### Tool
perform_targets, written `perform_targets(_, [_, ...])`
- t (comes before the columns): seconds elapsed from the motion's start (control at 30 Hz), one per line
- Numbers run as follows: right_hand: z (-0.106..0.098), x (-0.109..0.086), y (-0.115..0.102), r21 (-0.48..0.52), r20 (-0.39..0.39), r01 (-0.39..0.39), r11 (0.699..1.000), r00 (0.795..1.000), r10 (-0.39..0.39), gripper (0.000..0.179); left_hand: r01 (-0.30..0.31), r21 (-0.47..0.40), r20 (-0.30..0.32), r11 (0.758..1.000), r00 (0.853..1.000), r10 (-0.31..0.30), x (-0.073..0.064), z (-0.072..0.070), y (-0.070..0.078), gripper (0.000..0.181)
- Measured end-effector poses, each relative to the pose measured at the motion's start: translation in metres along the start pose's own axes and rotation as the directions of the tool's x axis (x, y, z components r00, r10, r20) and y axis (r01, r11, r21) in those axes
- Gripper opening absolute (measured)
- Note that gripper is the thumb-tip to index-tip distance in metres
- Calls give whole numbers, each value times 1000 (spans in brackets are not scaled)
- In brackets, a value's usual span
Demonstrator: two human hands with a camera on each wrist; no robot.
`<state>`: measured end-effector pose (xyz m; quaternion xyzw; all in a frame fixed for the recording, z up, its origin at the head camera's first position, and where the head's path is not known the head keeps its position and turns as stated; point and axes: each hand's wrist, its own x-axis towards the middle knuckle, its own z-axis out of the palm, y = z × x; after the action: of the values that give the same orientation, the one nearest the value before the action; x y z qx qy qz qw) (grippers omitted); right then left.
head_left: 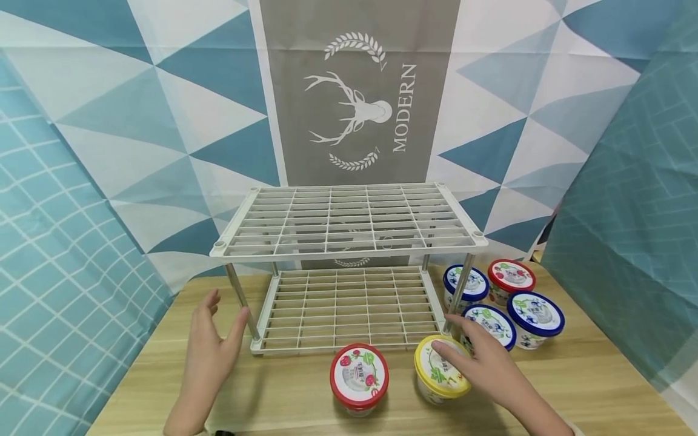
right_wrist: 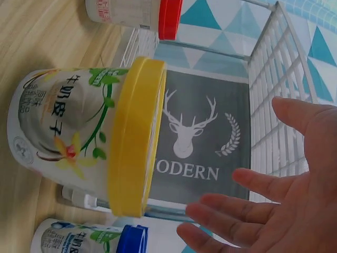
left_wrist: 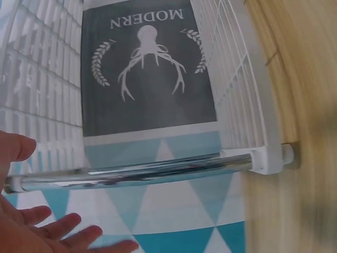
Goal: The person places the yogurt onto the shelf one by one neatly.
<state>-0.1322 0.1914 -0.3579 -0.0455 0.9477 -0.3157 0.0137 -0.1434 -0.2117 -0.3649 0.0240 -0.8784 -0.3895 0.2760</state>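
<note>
A white two-tier wire rack (head_left: 349,255) with metal posts stands on the wooden table. My left hand (head_left: 211,345) is near its front left post (left_wrist: 137,174), thumb spread from the other fingers, holding nothing. In front of the rack's right side sits an upright tub with a yellow lid (head_left: 429,358). My right hand (head_left: 488,366) hovers over that tub's right side with its fingers extended; a gap shows between them in the right wrist view. To the left of the yellow-lidded tub, a red-lidded tub (head_left: 359,376) stands upright in front of the rack.
Several more tubs cluster right of the rack: a blue-lidded one (head_left: 466,283) behind the front right post, a red-lidded one (head_left: 511,275), and blue-lidded ones (head_left: 535,313) nearer. A patterned cloth (head_left: 360,91) hangs behind; tiled-pattern cloths (head_left: 71,254) flank the table.
</note>
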Motion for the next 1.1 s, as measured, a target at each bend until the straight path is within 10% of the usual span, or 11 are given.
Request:
perform_targets(0.53, [8, 2, 28, 82, 90, -77, 994, 994, 69, 75, 98, -211, 18, 972, 995, -97, 12, 12, -16, 62])
perform_targets(1.1, [18, 1, 69, 170, 205, -202, 965, 965, 166, 90, 149, -237, 65, 960, 988, -137, 20, 21, -22, 63])
